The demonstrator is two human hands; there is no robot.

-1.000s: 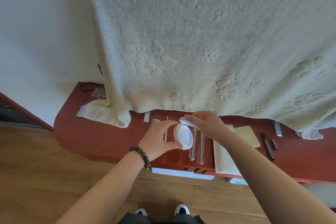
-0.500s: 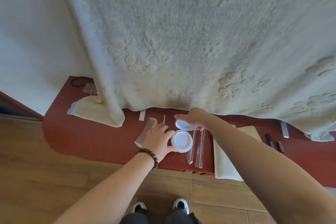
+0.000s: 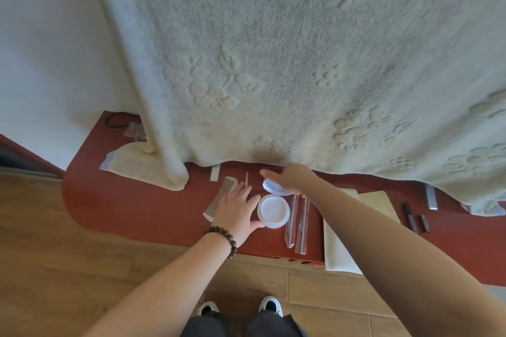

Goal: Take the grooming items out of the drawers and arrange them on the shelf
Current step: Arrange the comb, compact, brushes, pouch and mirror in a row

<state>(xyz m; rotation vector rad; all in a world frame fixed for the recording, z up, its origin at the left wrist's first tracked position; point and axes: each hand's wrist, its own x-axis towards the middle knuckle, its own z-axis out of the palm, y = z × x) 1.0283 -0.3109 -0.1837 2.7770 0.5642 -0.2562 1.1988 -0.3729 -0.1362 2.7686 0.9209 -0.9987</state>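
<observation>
A round white compact (image 3: 273, 210) lies open on the red shelf (image 3: 131, 208), its clear lid (image 3: 271, 186) tilted up at the back. My left hand (image 3: 238, 210) rests flat on the shelf and touches the compact's left rim with thumb and fingers. My right hand (image 3: 290, 179) reaches in from the right and holds the lid's far edge. A pale comb (image 3: 220, 197) lies just left of my left hand. Two clear wrapped sticks (image 3: 297, 223) lie right of the compact.
A large cream towel (image 3: 273, 63) hangs over the shelf's back. A folded cream cloth (image 3: 128, 161) lies at the left, a white cloth (image 3: 339, 252) and a yellow card (image 3: 380, 204) at the right, with dark sticks (image 3: 416, 219) beyond. Wooden floor lies below.
The compact went from being held up in both hands to lying on the shelf. My left hand has flattened beside it and my right hand has stayed on the lid.
</observation>
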